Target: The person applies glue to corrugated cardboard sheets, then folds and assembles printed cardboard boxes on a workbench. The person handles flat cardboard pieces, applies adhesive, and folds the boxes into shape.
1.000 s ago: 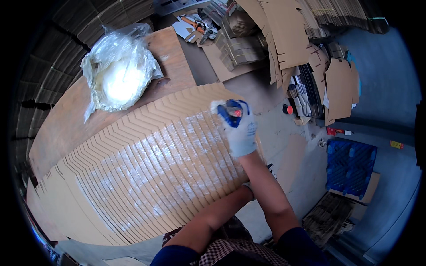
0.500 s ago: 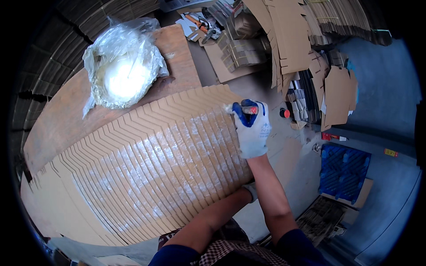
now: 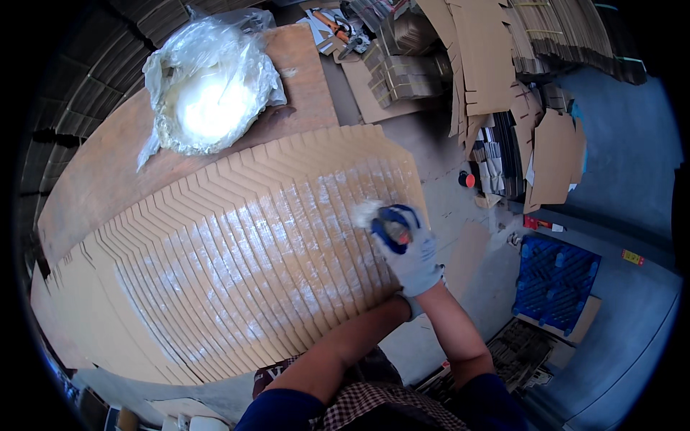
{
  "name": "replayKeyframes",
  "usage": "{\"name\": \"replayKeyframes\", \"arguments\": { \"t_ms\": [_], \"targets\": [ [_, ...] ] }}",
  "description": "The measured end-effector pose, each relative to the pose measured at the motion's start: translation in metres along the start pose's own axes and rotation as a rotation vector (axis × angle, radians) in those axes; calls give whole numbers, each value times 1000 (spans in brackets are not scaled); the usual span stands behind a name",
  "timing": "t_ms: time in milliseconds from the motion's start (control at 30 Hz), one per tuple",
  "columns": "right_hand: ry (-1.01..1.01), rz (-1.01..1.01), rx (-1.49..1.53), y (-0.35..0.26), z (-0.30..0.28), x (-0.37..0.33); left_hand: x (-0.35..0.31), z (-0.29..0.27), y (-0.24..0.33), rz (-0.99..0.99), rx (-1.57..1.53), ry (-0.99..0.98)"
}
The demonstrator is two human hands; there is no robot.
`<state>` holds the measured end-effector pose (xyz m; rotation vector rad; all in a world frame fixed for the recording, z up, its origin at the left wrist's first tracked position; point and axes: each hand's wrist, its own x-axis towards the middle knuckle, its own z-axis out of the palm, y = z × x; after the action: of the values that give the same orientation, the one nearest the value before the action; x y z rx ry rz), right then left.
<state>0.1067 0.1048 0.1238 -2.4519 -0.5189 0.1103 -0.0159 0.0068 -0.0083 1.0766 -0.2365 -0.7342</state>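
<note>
Brush [image 3: 367, 213] is gripped in the gloved right hand [image 3: 412, 251], fingers curled round the handle, bristles over the right part of the sheets [image 3: 251, 266]; bristle contact cannot be confirmed. Left hand [image 3: 415, 307] is mostly hidden under the right wrist, by the near right edge of the sheets; its finger state cannot be told.

Possible trouble: the fan could be shoved out of step if the brush is pushed hard across the strips, as only narrow overlaps are seen and no clamp is visible. Bristles could be snagged on the stepped edges. Film could be smeared onto the bare far ends by an overlong stroke. Uneven cover might be left where the brush is run dry. The near edge could be nudged or smudged by the left forearm, which is crossed beneath the right.

Sheets: brown cardboard, fanned on the worktop [image 3: 305, 86] into thin slanted strips. Middle band is coated with a glossy, whitish, patchy film; far ends are angled, stepped and bare. Leftmost sheet is mostly uncoated. A plastic-wrapped basin [image 3: 162, 111] of white stuff is set beyond them.
</note>
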Motion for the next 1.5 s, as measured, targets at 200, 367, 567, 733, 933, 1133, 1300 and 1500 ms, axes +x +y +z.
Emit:
{"name": "replayKeyframes", "arguments": {
  "t_ms": [200,367,567,733,933,1133,1300,1500],
  "targets": [
    [-8,-89,40,-20,-16,-7,-2,-1,5,11,25,23],
    [-171,149,-9,1,-27,-24,-6,-2,11,31,54,26],
    [-161,106,20,-7,-44,-53,-14,-12,29,77,150,75],
    [-38,301,-189,56,-53,-40,-15,-14,58,186,549,75],
    [226,148,96,78,-46,-3,1,-7,25,671,1728,206],
    [151,263,-44,103,-50,27,1,-1,23,410,1673,-95],
    [270,163,327,105,-49,31,2,0,31,387,1736,-103],
    [101,195,-207,126,-52,48,7,-1,31,524,1712,-154]
  ]
}}
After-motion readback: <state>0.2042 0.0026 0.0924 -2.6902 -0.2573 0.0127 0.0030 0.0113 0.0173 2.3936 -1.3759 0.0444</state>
